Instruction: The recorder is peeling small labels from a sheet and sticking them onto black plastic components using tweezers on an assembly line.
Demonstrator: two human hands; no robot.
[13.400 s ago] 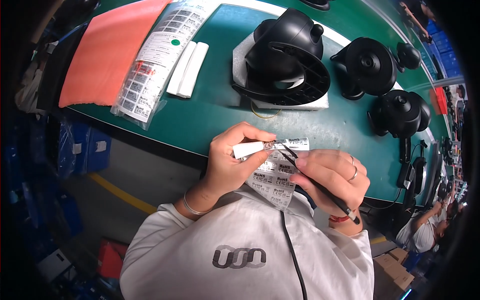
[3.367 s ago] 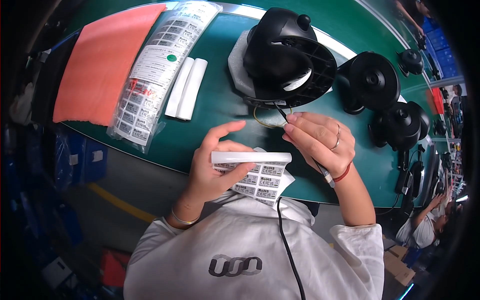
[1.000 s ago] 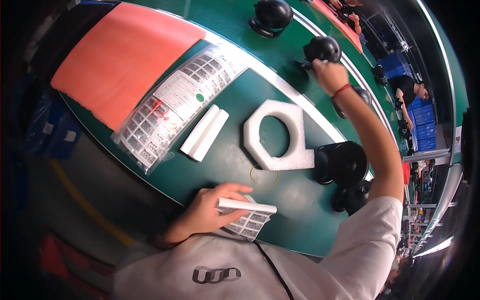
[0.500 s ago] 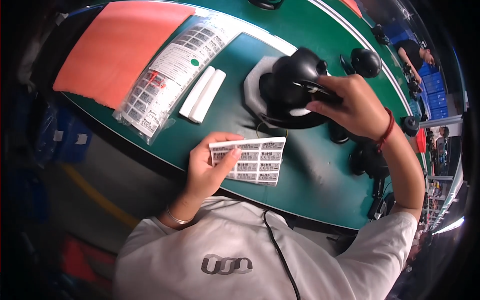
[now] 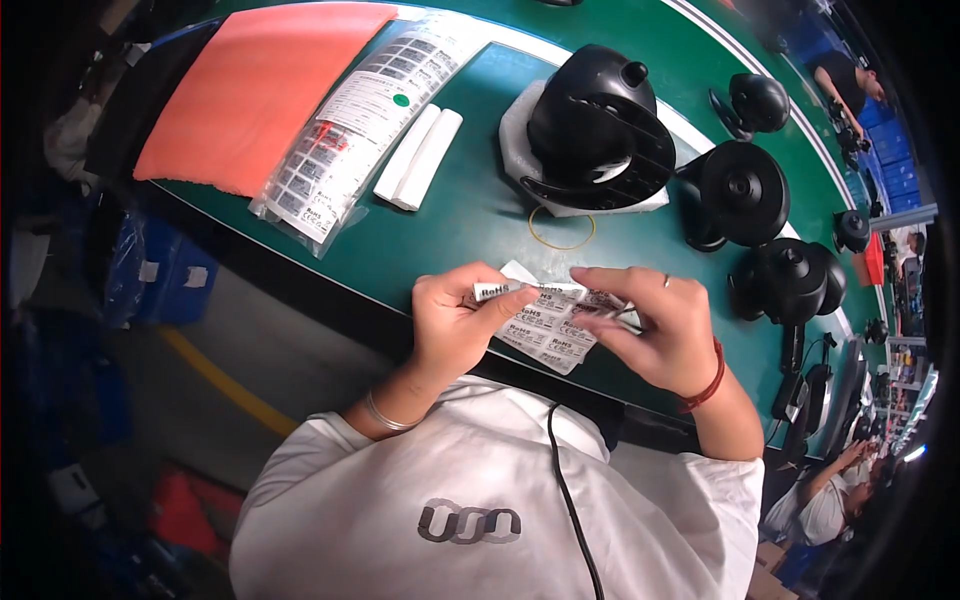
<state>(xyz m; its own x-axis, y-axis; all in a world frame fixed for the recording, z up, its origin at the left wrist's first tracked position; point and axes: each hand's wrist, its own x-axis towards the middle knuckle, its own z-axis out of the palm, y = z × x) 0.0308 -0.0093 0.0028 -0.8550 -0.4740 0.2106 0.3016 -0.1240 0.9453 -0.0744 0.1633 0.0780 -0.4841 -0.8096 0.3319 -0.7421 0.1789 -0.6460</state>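
A sheet of small printed labels point(image 5: 548, 325) is pinched in my left hand point(image 5: 450, 320), its upper edge curled over. My right hand point(image 5: 668, 325) is at the sheet's right side, thumb and fingers apart around its edge; whether they touch it is hard to see. Beyond my hands, a round black plastic device point(image 5: 590, 110) with a curved base lies tilted on a white foam pad point(image 5: 516, 145). Between the pad and my hands, a thin yellow rubber band point(image 5: 562, 246) lies on the green table point(image 5: 470, 235).
Two white rolls point(image 5: 418, 160) lie left of the pad, beside a plastic bag of label sheets point(image 5: 345, 130) and an orange foam sheet point(image 5: 260, 95). More black devices point(image 5: 742, 192) stand to the right. A co-worker point(image 5: 840, 85) is at the far right.
My right hand has let go of the black device, which now rests on the foam pad, and has come back to the label sheet. The sheet's upper edge has curled.
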